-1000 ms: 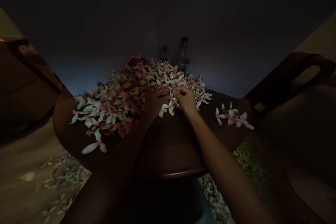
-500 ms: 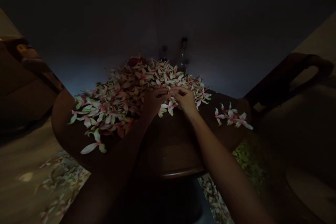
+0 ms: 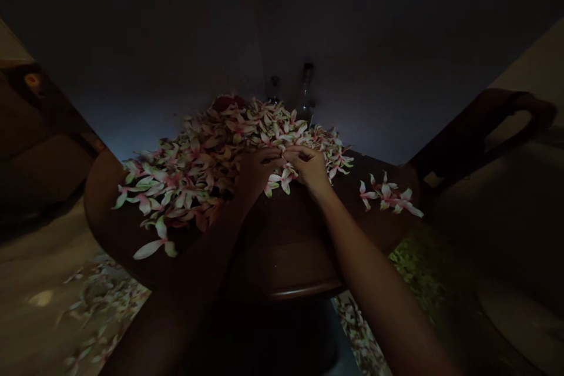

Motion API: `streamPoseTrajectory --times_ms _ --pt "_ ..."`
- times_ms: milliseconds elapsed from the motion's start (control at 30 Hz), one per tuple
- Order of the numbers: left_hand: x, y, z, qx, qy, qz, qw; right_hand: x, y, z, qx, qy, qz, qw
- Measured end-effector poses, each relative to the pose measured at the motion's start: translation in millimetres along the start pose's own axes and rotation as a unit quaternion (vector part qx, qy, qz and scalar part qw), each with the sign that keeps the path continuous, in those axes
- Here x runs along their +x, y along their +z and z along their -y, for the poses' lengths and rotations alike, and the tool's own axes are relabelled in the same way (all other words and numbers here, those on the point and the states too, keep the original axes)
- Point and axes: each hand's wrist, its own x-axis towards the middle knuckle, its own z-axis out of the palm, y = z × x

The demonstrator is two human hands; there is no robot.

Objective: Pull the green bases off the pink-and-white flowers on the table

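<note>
A big heap of pink and white flowers (image 3: 207, 158) covers the back and left of a round dark wooden table (image 3: 286, 258). My left hand (image 3: 255, 169) and my right hand (image 3: 311, 165) meet at the heap's near right edge, fingertips pinched together over one small flower (image 3: 282, 179). Both hands have curled, closed fingers. In the dim light I cannot make out exactly what is held between the fingertips.
A small separate cluster of flowers (image 3: 390, 198) lies on the table's right side. A glass bottle (image 3: 307, 91) stands behind the heap. A wooden chair back (image 3: 484, 129) rises at right. More flowers (image 3: 97, 317) and green bits (image 3: 414, 276) litter the floor.
The hands stay pinched together at the same spot; only the fingers shift slightly. The view drifts a little.
</note>
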Motion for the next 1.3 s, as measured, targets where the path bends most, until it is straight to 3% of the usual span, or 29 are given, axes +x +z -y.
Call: streamPoseTrajectory --times_ms 733,1100,1200,1300 --pt "1.5 -2.9 3.4 0.014 0.01 -0.001 1.0 -2.1 -1.0 3.9 -0.033 0.017 0.016 0.999" --pt "1.7 -5.5 -0.1 0.061 0.022 -0.007 0.998 -8.8 0.8 17.7 -0.168 -0.113 0.015 0.979" --pt "5.9 -7.6 5.1 0.011 -0.004 -0.042 0.999 -12.1 -0.6 24.3 -0.209 -0.195 0.073 0.955" --pt "9.5 -10.3 10.0 -0.021 -0.03 -0.054 0.998 -15.4 -1.8 26.7 -0.253 -0.226 0.148 0.929"
